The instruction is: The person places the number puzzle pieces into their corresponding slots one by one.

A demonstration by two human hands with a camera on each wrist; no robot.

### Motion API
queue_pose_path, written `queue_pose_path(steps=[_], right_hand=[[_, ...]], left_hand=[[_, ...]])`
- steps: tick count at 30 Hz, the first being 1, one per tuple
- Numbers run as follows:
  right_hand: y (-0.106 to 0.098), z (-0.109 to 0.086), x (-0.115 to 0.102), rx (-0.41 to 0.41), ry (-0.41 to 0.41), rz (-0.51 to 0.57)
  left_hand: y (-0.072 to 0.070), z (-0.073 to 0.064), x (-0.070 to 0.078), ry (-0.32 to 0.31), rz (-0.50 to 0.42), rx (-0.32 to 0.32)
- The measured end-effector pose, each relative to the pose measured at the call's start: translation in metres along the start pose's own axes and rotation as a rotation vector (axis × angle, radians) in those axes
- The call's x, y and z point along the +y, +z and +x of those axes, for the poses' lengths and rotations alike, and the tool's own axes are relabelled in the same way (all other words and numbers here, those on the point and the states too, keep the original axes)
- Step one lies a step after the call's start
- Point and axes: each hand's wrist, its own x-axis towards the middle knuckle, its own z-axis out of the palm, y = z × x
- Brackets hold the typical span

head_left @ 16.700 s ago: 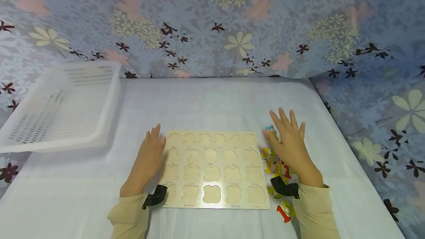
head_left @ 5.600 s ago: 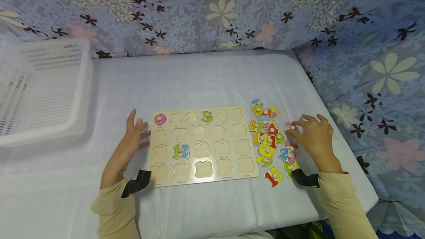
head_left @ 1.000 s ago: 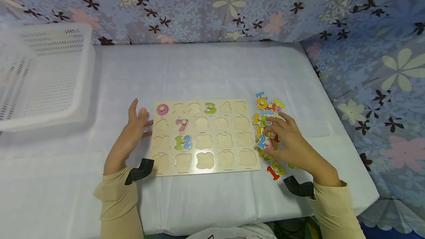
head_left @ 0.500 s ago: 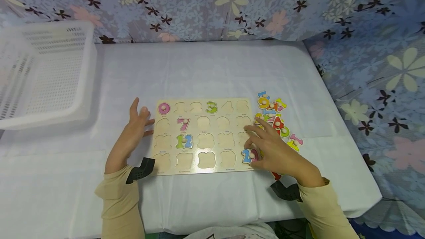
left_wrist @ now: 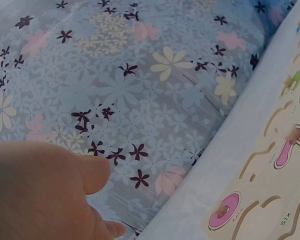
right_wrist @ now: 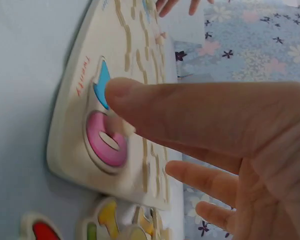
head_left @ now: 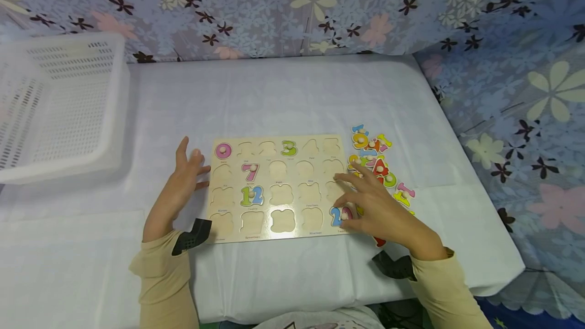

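A wooden number puzzle board (head_left: 265, 237) lies on the table, its recesses labelled with words. My right hand (head_left: 379, 207) is over its near right corner, thumb and forefinger pinching the knob of the blue and pink 20 piece (head_left: 336, 216). In the right wrist view that 20 piece (right_wrist: 106, 145) lies in the recess marked Twenty, partly behind the thumb. My left hand (head_left: 183, 182) is at the board's left edge, fingers relaxed, holding nothing. Pieces 0 (head_left: 223, 151), 3 (head_left: 289, 148), 7 (head_left: 250, 172) and 12 (head_left: 252, 196) sit in their recesses.
Right of the board lies a heap of loose, overlapping number pieces (head_left: 381, 168), partly hidden by my right hand. A white plastic basket (head_left: 120, 116) stands at the far left. A floral cloth (head_left: 265, 9) hangs behind the white-covered table (head_left: 274, 95).
Since the earliest frame, the 0, 3, 12 and then 7 have entered the bare board. Within the last second, my right hand carried the 20 left from the heap to the lower right recess.
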Motion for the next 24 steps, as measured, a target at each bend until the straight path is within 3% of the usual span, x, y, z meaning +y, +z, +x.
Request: queue_pose_path(steps=[6, 12, 19, 24], right_hand=[[-0.006, -0.016, 0.007, 0.009, -0.037, 0.0], [-0.028, -0.039, 0.021, 0.051, 0.037, -0.047], [-0.032, -0.064, 0.029, -0.091, 0.175, -0.022], [-0.026, -0.073, 0.032, -0.084, 0.17, -0.028]], left_hand=[[0.001, 0.0, 0.0, -0.004, 0.018, -0.012], [0.001, 0.0, 0.0, -0.017, 0.01, -0.006], [0.001, 0.0, 0.0, -0.015, 0.021, -0.01], [0.003, 0.001, 0.0, -0.014, 0.036, -0.014]])
